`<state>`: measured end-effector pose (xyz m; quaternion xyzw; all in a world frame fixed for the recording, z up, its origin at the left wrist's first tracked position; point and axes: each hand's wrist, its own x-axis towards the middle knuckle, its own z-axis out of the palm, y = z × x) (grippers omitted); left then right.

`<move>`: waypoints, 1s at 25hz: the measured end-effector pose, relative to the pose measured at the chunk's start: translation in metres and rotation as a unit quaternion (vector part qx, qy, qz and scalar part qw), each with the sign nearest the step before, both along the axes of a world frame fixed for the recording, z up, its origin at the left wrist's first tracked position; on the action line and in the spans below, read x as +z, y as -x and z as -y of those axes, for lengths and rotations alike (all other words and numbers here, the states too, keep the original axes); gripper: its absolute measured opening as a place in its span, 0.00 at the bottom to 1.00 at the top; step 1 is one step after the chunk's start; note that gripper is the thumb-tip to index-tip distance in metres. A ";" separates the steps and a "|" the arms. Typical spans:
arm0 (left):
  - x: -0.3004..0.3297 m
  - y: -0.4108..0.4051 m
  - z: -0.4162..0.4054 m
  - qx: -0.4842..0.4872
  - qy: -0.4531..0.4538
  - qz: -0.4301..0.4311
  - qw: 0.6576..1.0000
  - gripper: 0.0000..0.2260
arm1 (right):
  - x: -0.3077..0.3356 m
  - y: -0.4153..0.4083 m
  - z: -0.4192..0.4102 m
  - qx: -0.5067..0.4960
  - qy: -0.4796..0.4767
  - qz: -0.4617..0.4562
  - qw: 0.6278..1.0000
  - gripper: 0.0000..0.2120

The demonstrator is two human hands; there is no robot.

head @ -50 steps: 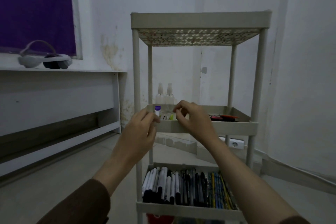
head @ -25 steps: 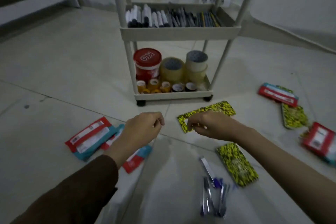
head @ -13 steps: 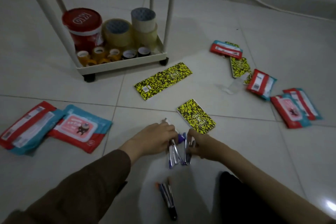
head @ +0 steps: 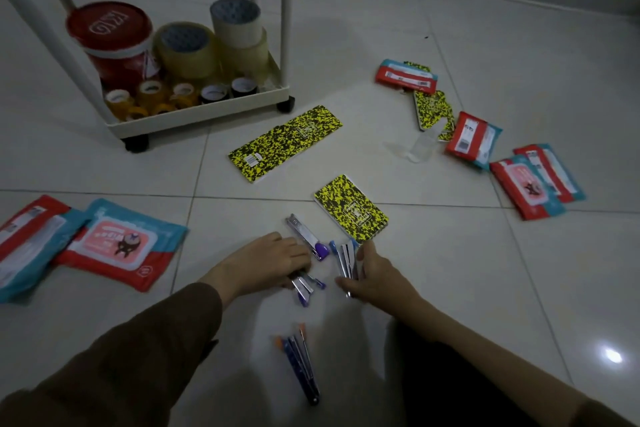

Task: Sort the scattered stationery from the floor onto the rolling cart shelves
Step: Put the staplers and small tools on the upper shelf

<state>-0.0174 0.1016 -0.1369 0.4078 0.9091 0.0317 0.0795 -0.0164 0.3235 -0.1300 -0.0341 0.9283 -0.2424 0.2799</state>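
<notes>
I look down at a tiled floor strewn with stationery. My left hand [head: 273,262] curls over a few silver pens with purple caps [head: 304,289] and grips them. My right hand [head: 372,276] holds a small bunch of silver and blue pens [head: 344,253] upright between thumb and fingers. One silver pen with a purple cap [head: 306,236] lies loose between the hands. More dark blue pens with orange tips [head: 299,362] lie nearer to me. The white rolling cart [head: 204,114] stands at the upper left, only its bottom shelf showing.
The cart's bottom shelf holds a red tub [head: 110,42] and several tape rolls [head: 187,48]. Two yellow-black notebooks [head: 285,142] [head: 351,208] lie mid-floor, a third [head: 433,111] at the right. Red-and-teal packets lie at the left [head: 117,243] and right [head: 526,187].
My view dropped from the cart's shelves to the floor. Both hands came down onto the pen pile and then drew apart, each taking hold of some pens.
</notes>
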 end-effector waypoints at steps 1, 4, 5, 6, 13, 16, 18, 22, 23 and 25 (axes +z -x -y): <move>-0.003 -0.001 0.004 0.024 0.006 0.034 0.999 0.14 | -0.001 0.001 0.002 0.025 -0.034 -0.009 0.999 0.22; -0.003 -0.005 0.017 0.140 -0.040 0.118 0.982 0.15 | 0.003 0.010 0.008 0.042 -0.049 0.023 0.998 0.16; -0.002 -0.008 0.021 0.185 -0.086 0.140 0.969 0.14 | 0.008 0.015 0.011 0.012 -0.009 0.063 0.998 0.12; 0.001 -0.011 0.024 0.233 -0.137 0.161 0.949 0.12 | 0.013 0.018 0.013 -0.029 0.047 0.116 0.992 0.09; 0.026 -0.002 0.028 0.479 -0.476 0.113 0.729 0.03 | 0.058 0.048 0.078 -0.143 0.391 0.196 0.888 0.06; 0.049 0.018 0.038 0.551 -0.556 0.121 0.611 0.05 | 0.089 0.072 0.120 -0.103 0.456 0.154 0.870 0.04; 0.076 0.035 0.057 0.562 -0.592 0.111 0.567 0.04 | 0.113 0.088 0.148 -0.060 0.497 0.120 0.858 0.02; 0.156 0.060 0.093 0.525 -0.648 -0.034 0.550 0.05 | 0.174 0.113 0.194 0.051 0.559 0.016 0.828 0.07; 0.176 0.064 0.099 0.512 -0.655 -0.063 0.552 0.04 | 0.191 0.117 0.203 0.078 0.570 -0.015 0.818 0.07; 0.217 0.070 0.108 0.483 -0.651 -0.112 0.575 0.04 | 0.228 0.126 0.218 0.129 0.579 -0.087 0.801 0.08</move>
